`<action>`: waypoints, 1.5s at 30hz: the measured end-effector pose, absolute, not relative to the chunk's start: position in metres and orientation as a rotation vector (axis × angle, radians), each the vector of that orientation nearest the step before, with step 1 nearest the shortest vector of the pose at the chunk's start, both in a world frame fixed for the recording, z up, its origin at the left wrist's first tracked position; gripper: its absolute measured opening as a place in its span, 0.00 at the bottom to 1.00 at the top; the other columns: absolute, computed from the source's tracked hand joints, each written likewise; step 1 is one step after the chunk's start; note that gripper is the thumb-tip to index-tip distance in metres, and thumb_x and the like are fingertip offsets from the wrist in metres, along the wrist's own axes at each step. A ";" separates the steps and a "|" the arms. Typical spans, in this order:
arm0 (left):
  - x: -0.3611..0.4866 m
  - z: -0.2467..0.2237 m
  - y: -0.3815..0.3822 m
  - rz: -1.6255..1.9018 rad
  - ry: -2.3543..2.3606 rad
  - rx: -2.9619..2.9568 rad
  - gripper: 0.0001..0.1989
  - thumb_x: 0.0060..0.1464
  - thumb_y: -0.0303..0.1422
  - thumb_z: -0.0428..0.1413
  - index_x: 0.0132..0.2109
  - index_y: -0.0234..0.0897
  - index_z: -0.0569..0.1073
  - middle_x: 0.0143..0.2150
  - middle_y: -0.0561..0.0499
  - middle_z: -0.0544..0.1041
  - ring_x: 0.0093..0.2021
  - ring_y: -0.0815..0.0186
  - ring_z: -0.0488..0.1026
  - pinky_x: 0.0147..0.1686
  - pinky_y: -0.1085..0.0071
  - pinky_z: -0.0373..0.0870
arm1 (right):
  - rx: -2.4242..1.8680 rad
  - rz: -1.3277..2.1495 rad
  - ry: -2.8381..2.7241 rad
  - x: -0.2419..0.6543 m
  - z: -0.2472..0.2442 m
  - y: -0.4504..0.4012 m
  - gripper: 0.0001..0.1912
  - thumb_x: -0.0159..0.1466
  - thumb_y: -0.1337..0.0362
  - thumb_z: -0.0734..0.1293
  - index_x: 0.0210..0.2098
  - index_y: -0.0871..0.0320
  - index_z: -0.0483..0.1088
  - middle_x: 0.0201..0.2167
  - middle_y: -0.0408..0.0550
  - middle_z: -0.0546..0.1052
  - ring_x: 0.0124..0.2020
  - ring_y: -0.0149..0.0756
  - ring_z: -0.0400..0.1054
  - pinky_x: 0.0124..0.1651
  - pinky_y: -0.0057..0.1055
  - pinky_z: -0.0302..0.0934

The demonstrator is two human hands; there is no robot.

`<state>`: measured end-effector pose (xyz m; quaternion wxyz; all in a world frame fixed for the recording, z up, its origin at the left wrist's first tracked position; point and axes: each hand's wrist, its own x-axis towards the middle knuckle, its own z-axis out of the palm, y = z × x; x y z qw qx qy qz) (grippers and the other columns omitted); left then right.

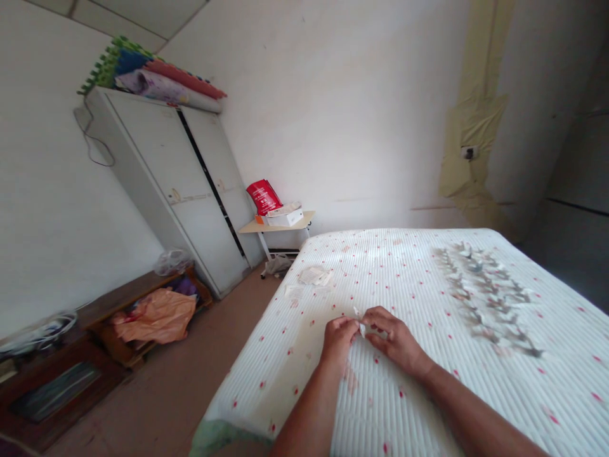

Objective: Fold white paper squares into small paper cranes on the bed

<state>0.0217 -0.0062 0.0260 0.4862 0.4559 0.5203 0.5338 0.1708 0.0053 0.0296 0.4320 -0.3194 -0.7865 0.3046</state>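
Observation:
Just above the bedspread [390, 273], a small white piece of folded paper [362, 330] sits between my two hands. My left hand [339, 339] pinches its left side between thumb and fingers. From the right, my right hand [394, 339] holds it with curled fingers and thumb. The paper is mostly hidden by the fingers, so its exact shape cannot be made out. Farther left on the bed lies a small stack of pale paper sheets [314, 275]. To the right stand several rows of small folded paper figures [480, 279], grey and white, with pointed ends.
Past the bed's far left corner stands a small table [250, 226] with a red bag [263, 196] and a white box [285, 218]. A grey cabinet [166, 171] bears rolled mats [166, 89]. Along the left wall, a low wooden bench [128, 296] holds an orange cloth-like bundle [159, 315].

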 end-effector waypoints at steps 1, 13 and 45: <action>0.021 0.026 -0.006 1.301 1.250 1.102 0.10 0.39 0.35 0.54 0.21 0.32 0.69 0.16 0.56 0.64 0.18 0.75 0.57 0.21 0.75 0.51 | -0.789 0.741 -1.987 0.170 0.030 0.004 0.13 0.54 0.71 0.60 0.38 0.55 0.69 0.38 0.49 0.69 0.41 0.35 0.64 0.43 0.31 0.60; 0.014 0.014 -0.004 1.297 1.144 1.100 0.07 0.39 0.32 0.55 0.20 0.31 0.70 0.15 0.56 0.62 0.19 0.75 0.57 0.22 0.75 0.50 | -0.733 0.681 -2.093 0.172 0.030 0.004 0.18 0.56 0.71 0.60 0.45 0.55 0.69 0.42 0.51 0.69 0.45 0.37 0.63 0.50 0.36 0.59; 0.012 0.028 -0.018 1.222 1.089 1.120 0.09 0.36 0.31 0.57 0.19 0.32 0.65 0.15 0.59 0.58 0.19 0.76 0.52 0.21 0.76 0.46 | -0.660 0.336 -2.081 0.164 0.027 0.002 0.10 0.63 0.65 0.57 0.36 0.57 0.69 0.34 0.50 0.71 0.37 0.34 0.67 0.38 0.29 0.65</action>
